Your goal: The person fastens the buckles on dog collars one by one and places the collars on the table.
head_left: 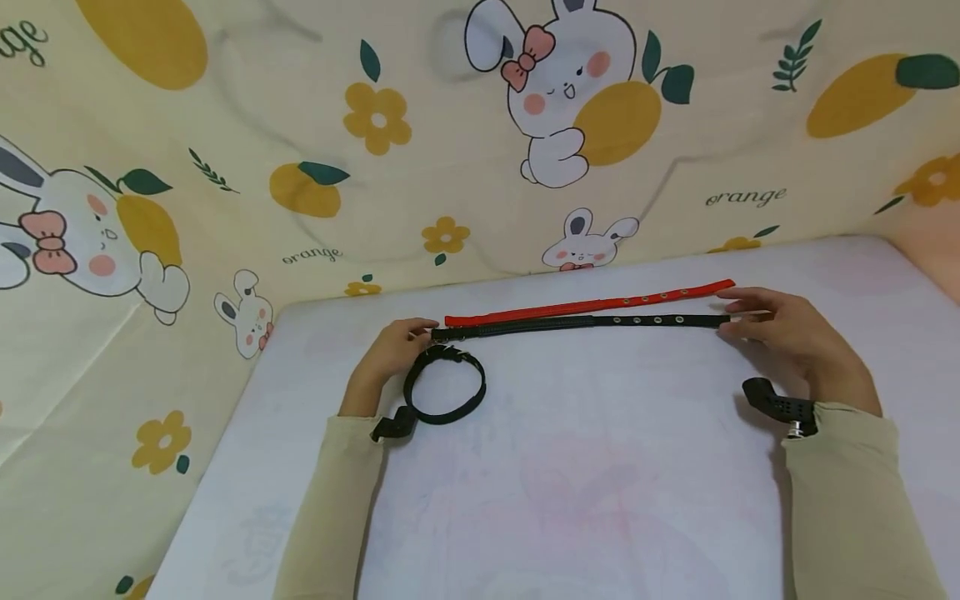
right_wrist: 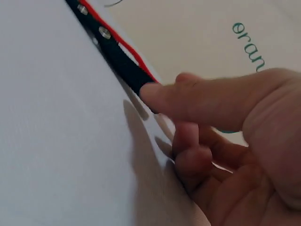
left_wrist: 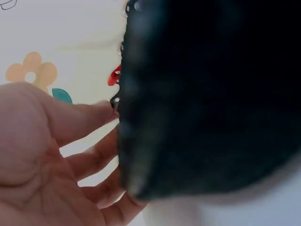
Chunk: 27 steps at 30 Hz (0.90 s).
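A black collar [head_left: 540, 324] with metal eyelets is stretched out straight between the two hands at the back of the table. The left hand [head_left: 397, 346] pinches its buckle end, thumb against the fingers. At the eyelet end, the right hand [head_left: 787, 329] pinches the tip between thumb and finger, seen closely in the right wrist view. A red collar [head_left: 555, 313] of the same kind lies just behind the black one. Below the left hand is another black collar [head_left: 447, 417], buckled into a ring. A large blurred dark shape [left_wrist: 211, 94] hides the left fingertips in the left wrist view.
A white-covered table [head_left: 570, 492] spreads under the arms. Behind and to the left hangs a cream cloth [head_left: 465, 150] printed with rabbits, oranges and flowers. Dark wrist cameras [head_left: 780, 404] sit on both sleeves.
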Each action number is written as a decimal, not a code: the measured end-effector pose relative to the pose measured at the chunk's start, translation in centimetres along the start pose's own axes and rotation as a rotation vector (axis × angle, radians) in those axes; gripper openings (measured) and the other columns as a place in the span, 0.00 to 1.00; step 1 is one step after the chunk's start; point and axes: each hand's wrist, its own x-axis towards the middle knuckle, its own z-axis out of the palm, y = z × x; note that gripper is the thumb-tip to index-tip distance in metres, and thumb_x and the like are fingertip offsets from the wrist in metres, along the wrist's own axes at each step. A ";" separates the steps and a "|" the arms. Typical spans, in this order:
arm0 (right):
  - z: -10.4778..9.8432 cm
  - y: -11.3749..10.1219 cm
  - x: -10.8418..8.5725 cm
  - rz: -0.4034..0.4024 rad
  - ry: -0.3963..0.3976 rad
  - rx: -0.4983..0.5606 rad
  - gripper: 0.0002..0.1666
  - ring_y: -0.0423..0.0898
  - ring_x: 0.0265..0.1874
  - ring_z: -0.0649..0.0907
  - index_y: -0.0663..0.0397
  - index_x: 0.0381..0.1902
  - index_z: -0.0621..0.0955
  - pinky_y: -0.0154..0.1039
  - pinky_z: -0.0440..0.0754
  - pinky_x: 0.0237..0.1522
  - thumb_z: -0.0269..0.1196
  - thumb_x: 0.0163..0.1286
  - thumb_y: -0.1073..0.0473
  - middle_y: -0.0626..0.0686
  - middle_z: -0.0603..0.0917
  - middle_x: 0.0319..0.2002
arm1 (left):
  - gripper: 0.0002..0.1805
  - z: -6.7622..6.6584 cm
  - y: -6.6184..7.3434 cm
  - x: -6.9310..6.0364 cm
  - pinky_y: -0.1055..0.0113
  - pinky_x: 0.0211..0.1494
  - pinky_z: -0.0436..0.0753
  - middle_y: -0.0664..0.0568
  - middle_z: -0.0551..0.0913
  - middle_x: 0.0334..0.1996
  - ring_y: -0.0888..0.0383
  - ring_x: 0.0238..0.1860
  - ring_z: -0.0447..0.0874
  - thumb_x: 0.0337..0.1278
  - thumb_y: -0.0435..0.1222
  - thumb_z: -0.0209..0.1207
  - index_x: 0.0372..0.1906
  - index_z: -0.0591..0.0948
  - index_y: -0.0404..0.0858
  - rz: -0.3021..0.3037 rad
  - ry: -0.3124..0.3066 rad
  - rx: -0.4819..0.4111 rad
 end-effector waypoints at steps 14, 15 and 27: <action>1.0 -0.9 0.3 -0.044 0.006 -0.032 0.43 0.61 0.60 0.62 0.48 0.71 0.70 0.50 0.66 0.54 0.64 0.65 0.34 0.65 0.67 0.63 | 0.17 0.1 -0.4 0.3 0.55 0.56 0.80 0.41 0.82 0.52 0.45 0.55 0.78 0.69 0.35 0.58 0.60 0.81 0.45 -0.035 0.073 -0.066; 1.1 -1.0 0.4 -0.041 -0.002 -0.014 0.44 0.61 0.61 0.62 0.47 0.71 0.70 0.50 0.67 0.54 0.65 0.64 0.33 0.65 0.66 0.66 | 0.17 0.1 -0.5 0.3 0.55 0.56 0.80 0.41 0.81 0.52 0.45 0.55 0.78 0.69 0.35 0.58 0.60 0.81 0.45 -0.036 0.067 -0.079; 1.7 -1.1 0.6 -0.025 -0.008 0.231 0.28 0.39 0.43 0.69 0.40 0.58 0.78 0.33 0.69 0.41 0.64 0.66 0.35 0.35 0.77 0.38 | 0.15 0.4 -0.8 0.2 0.61 0.50 0.81 0.42 0.79 0.55 0.47 0.53 0.78 0.67 0.34 0.60 0.56 0.79 0.39 -0.045 0.084 -0.243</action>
